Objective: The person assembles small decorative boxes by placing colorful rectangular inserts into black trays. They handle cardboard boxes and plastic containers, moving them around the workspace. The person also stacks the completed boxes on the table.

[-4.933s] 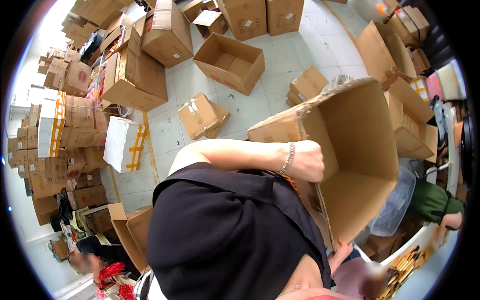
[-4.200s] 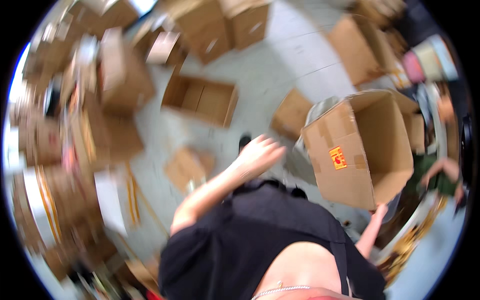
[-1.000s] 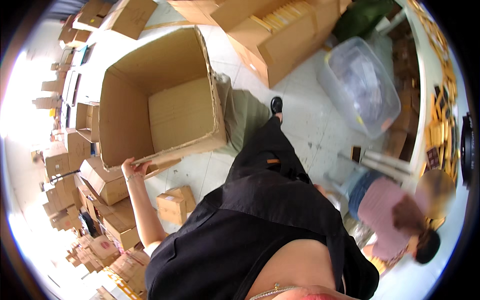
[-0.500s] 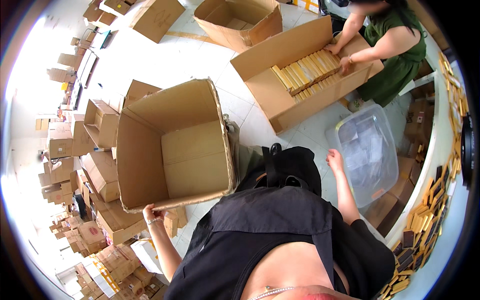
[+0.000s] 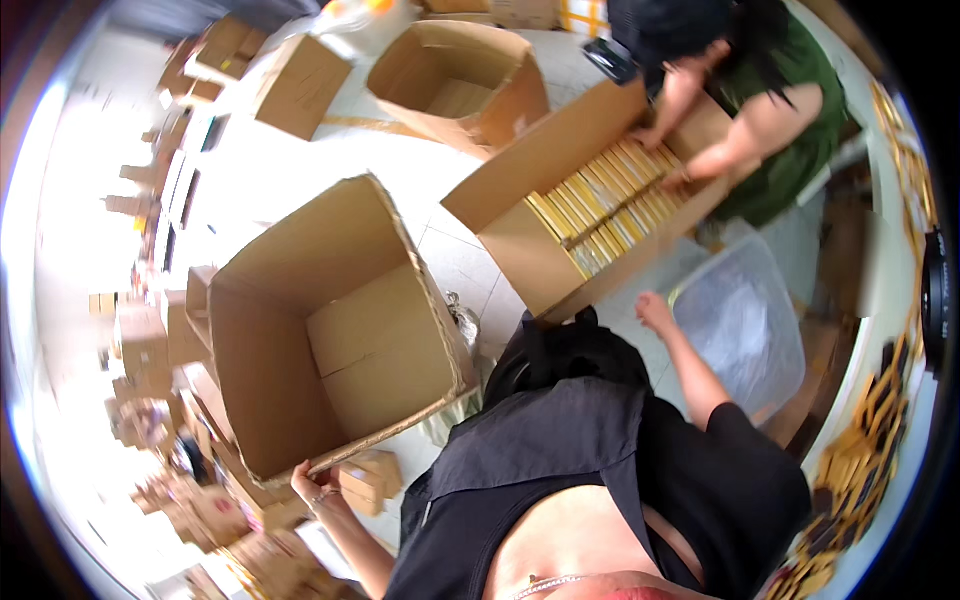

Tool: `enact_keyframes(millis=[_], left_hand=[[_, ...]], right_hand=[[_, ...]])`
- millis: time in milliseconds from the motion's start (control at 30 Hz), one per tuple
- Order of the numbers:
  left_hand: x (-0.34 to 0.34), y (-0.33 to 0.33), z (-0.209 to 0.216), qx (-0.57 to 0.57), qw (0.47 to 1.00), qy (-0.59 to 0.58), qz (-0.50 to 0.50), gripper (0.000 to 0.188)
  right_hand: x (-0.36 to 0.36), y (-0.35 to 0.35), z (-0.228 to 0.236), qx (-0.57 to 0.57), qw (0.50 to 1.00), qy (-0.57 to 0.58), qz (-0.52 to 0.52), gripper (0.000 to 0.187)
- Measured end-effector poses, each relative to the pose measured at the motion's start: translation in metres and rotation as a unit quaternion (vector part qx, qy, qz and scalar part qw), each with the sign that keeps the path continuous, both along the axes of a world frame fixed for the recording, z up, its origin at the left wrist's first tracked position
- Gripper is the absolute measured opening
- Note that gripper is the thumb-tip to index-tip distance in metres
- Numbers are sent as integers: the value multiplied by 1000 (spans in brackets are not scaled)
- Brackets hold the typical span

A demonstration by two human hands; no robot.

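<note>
My left hand (image 5: 315, 482) grips the near rim of a large open cardboard box (image 5: 385, 350), fingers wrapped over its edge. Only bare cardboard shows on the box's inner bottom and walls. My right hand (image 5: 655, 312) hangs in the air with nothing in it, its fingers loosely bent and a little apart. Close beside it is a clear plastic bin (image 5: 790, 375) with pale, see-through material inside. Ahead of that hand stands a long open carton (image 5: 510, 265), which holds rows of slim yellow-edged packs (image 5: 605, 200).
A person in green (image 5: 800, 150) bends over the long carton with both hands among the packs. Another open carton (image 5: 455, 95) stands at the far side. Stacked boxes (image 5: 145, 345) line the left. Along the right, a shelf holds many small yellow and dark pieces (image 5: 860, 440).
The view has shifted. My left hand stays on the large box's rim, and the box sits more tilted in view. The person in green leans further over the long carton.
</note>
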State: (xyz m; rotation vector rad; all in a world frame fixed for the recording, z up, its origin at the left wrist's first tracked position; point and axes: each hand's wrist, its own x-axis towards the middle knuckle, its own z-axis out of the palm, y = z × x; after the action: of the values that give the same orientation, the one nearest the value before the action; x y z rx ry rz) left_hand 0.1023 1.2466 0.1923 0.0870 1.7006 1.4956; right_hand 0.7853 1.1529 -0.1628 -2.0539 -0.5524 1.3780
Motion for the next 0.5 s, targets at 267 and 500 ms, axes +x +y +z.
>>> enact_keyframes(millis=[267,500], left_hand=[[45,186,-17,21,998,-8,-64,34],[105,355,-125,-109,955,73,-265,48]], right_hand=[[-18,-99,14,-67,969,-31,-238,32],[-131,-234,45,-173,961,-115,-181,30]])
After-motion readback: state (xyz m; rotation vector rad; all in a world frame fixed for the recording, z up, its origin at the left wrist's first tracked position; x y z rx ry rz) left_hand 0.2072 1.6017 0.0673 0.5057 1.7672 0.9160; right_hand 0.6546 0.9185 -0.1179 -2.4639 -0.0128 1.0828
